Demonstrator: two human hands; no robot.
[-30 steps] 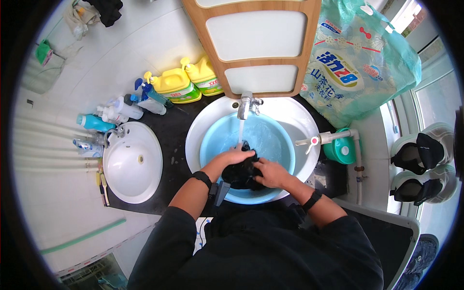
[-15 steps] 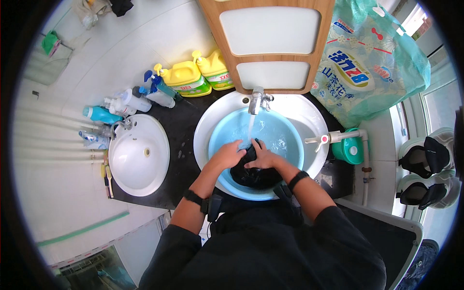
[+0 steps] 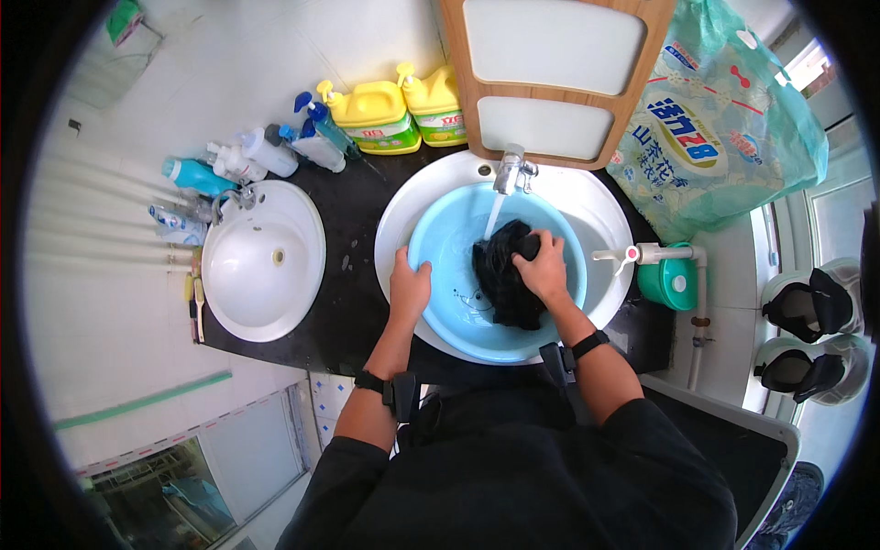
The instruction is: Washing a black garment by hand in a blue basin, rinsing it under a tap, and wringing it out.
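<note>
A light blue basin (image 3: 447,316) sits inside the white oval sink (image 3: 394,220), and a thin stream of water (image 3: 493,215) runs into it from the metal tap (image 3: 510,170). My left hand (image 3: 410,286) grips the basin's left rim, thumb on the inner side and fingers mostly hidden outside. In the right half of the basin lies a bunched, wet black cloth (image 3: 500,275), its exact kind unclear. My right hand (image 3: 544,271) is closed on the cloth's right side, pinching a fold between thumb and fingers. Shallow water shows at the basin's bottom left.
Yellow pump jugs (image 3: 373,115) and several bottles (image 3: 268,154) line the back of the dark counter (image 3: 353,220). A second white sink (image 3: 266,298) is at left. To the right are a white valve handle (image 3: 625,259), a green tub (image 3: 674,280) and a big green plastic bag (image 3: 706,137).
My left hand has left the cloth and taken hold of the basin's left rim. My right hand has shifted right, gripping the cloth, which now lies higher under the tap. The view has shifted slightly.
</note>
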